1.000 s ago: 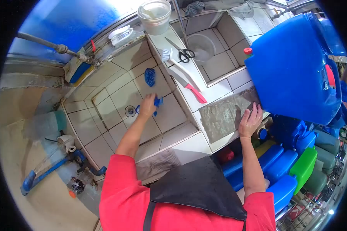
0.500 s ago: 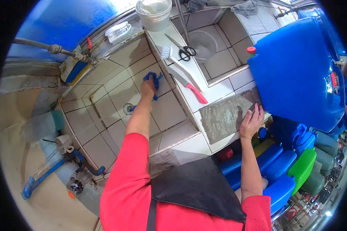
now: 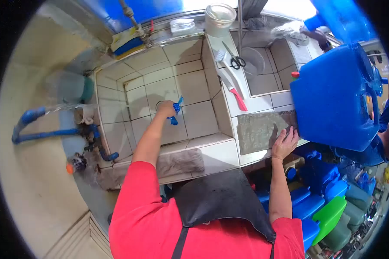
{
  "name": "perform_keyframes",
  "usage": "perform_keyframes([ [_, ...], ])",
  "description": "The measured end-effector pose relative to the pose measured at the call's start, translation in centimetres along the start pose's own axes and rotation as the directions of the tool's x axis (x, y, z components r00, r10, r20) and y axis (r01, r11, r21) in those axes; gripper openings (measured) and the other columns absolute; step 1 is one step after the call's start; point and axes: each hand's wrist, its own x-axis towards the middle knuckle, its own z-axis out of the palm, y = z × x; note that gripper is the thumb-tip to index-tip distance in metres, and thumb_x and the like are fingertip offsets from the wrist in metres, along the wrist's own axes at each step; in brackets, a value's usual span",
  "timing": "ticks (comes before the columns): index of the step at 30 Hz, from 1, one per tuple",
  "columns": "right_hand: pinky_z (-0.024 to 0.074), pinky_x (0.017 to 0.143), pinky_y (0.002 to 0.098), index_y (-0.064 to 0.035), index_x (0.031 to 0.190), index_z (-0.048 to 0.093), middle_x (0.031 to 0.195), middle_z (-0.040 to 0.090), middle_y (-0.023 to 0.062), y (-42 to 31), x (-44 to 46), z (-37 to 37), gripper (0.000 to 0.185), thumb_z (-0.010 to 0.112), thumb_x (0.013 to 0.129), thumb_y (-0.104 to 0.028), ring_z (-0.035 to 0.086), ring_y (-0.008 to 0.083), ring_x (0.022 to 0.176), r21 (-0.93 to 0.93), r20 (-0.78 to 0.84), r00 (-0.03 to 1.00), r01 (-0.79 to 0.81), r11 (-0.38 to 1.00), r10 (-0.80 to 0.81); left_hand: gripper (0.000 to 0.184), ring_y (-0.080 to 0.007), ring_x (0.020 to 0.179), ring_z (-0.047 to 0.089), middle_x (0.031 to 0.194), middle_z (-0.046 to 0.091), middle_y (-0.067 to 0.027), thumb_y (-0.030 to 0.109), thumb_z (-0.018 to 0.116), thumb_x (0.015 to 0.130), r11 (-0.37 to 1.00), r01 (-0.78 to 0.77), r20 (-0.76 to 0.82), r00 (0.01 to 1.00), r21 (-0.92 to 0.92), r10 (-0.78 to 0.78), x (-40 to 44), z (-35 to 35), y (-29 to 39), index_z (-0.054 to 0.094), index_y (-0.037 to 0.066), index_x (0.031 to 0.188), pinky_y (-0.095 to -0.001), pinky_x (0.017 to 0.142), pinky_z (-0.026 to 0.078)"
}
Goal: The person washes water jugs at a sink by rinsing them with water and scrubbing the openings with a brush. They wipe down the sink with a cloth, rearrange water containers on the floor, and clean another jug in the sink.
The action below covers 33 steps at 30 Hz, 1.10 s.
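Observation:
My left hand (image 3: 165, 109) is inside the white tiled sink (image 3: 193, 86), low over its floor by the drain. Its fingers are closed around a crumpled blue cloth (image 3: 176, 113), whose ends stick out. My right hand (image 3: 285, 143) rests with fingers spread on the right end of a grey stone slab (image 3: 259, 131), close to a big blue jerrycan (image 3: 335, 99). On the ledge between the two basins lie a red-handled knife (image 3: 237, 99), a white brush (image 3: 233, 71) and black-handled scissors (image 3: 237, 63).
Water streams from the blue pipe (image 3: 34, 114) at left toward the sink. A white bucket (image 3: 220, 19) stands behind the ledge. A grey cloth (image 3: 181, 162) lies on the sink's front edge. Several jerrycans, one green (image 3: 330, 220), stand below right. Another person's blue sleeve (image 3: 387, 114) shows at far right.
My left hand has moved the blue cloth toward me, nearer the drain. My right hand stays on the slab. The view has turned, and a water stream now shows at the pipe.

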Motion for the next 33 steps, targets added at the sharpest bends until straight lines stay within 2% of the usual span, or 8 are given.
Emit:
perform_keyframes([
  [6, 0.0325, 0.109, 0.0522, -0.0054, 0.133, 0.058, 0.137, 0.050, 0.0231, 0.2, 0.0, 0.1, 0.054, 0.048, 0.100, -0.048, 0.044, 0.0404, 0.129, -0.034, 0.033, 0.999, 0.005, 0.999, -0.004, 0.038, -0.0369, 0.101, 0.065, 0.109, 0.067, -0.0194, 0.014, 0.082, 0.062, 0.990, -0.038, -0.249, 0.966, 0.136, 0.072, -1.3, 2.7, -4.2, 0.072, 0.007, 0.098, -0.0441, 0.087, 0.055],
  [13, 0.0304, 0.111, 0.0489, -0.0042, 0.135, 0.056, 0.139, 0.050, 0.0237, -0.1, 0.1, -0.2, 0.056, 0.044, 0.102, -0.047, 0.043, 0.0398, 0.131, -0.070, 0.079, 0.997, -0.008, 0.997, 0.014, 0.032, -0.0365, 0.105, 0.064, 0.125, 0.059, -0.0153, 0.007, 0.078, 0.066, 0.929, -0.187, -0.066, 0.974, 0.321, 0.218, 0.3, 6.2, -3.0, 0.072, 0.009, 0.098, -0.0456, 0.087, 0.055],
  [15, 0.0305, 0.110, 0.0489, -0.0035, 0.135, 0.056, 0.138, 0.050, 0.0245, 0.0, 0.2, -0.2, 0.056, 0.045, 0.101, -0.048, 0.043, 0.0400, 0.130, -0.043, 0.076, 0.997, 0.013, 0.999, -0.009, 0.030, -0.0358, 0.103, 0.065, 0.125, 0.058, -0.0146, 0.003, 0.073, 0.070, 0.934, -0.158, -0.221, 0.946, 0.321, 0.237, 0.5, 7.4, -2.8, 0.073, 0.012, 0.098, -0.0458, 0.086, 0.056],
  [20, 0.0304, 0.111, 0.0487, -0.0034, 0.134, 0.057, 0.138, 0.050, 0.0246, 0.3, 0.1, 0.1, 0.058, 0.045, 0.101, -0.049, 0.043, 0.0396, 0.130, -0.031, 0.056, 0.998, 0.002, 1.000, -0.001, 0.026, -0.0361, 0.100, 0.066, 0.122, 0.062, -0.0161, 0.005, 0.070, 0.073, 0.933, -0.108, -0.200, 0.962, 0.343, 0.185, 0.1, 7.5, -1.8, 0.072, 0.009, 0.098, -0.0467, 0.084, 0.056],
  [23, 0.0299, 0.111, 0.0509, -0.0044, 0.133, 0.057, 0.139, 0.049, 0.0224, 0.5, 0.1, 0.0, 0.056, 0.048, 0.100, -0.049, 0.041, 0.0393, 0.132, -0.004, 0.062, 0.998, -0.001, 1.000, 0.002, 0.026, -0.0354, 0.097, 0.067, 0.108, 0.068, -0.0162, 0.009, 0.072, 0.071, 0.918, -0.136, -0.081, 0.981, 0.372, 0.177, 0.9, 6.6, -2.7, 0.072, 0.011, 0.097, -0.0470, 0.082, 0.055],
  [25, 0.0293, 0.111, 0.0520, -0.0057, 0.134, 0.057, 0.140, 0.048, 0.0220, 0.3, 0.0, 0.1, 0.057, 0.047, 0.100, -0.050, 0.040, 0.0391, 0.132, 0.009, 0.064, 0.998, -0.024, 1.000, 0.024, 0.026, -0.0349, 0.095, 0.068, 0.095, 0.070, -0.0150, 0.012, 0.074, 0.069, 0.921, -0.184, -0.142, 0.959, 0.344, 0.245, 0.4, 4.4, -3.4, 0.072, 0.014, 0.094, -0.0465, 0.080, 0.055],
  [28, 0.0281, 0.111, 0.0529, -0.0075, 0.135, 0.056, 0.141, 0.047, 0.0216, 0.3, 0.0, 0.0, 0.059, 0.047, 0.099, -0.053, 0.039, 0.0391, 0.134, 0.004, 0.093, 0.995, -0.042, 0.999, 0.041, 0.022, -0.0361, 0.091, 0.068, 0.092, 0.071, -0.0147, 0.012, 0.076, 0.065, 0.983, -0.093, -0.161, 0.980, 0.155, 0.118, -1.2, -1.2, -4.3, 0.072, 0.012, 0.087, -0.0463, 0.079, 0.054],
  [33, 0.0266, 0.112, 0.0546, -0.0100, 0.138, 0.055, 0.143, 0.045, 0.0210, 0.5, 0.0, 0.1, 0.063, 0.047, 0.098, -0.058, 0.035, 0.0389, 0.137, 0.021, 0.114, 0.993, -0.005, 1.000, 0.003, 0.029, -0.0360, 0.090, 0.068, 0.094, 0.071, -0.0162, 0.012, 0.075, 0.067, 0.998, -0.023, -0.607, 0.792, 0.064, 0.057, -12.8, -8.4, -5.3, 0.074, 0.011, 0.097, -0.0460, 0.078, 0.054],
])
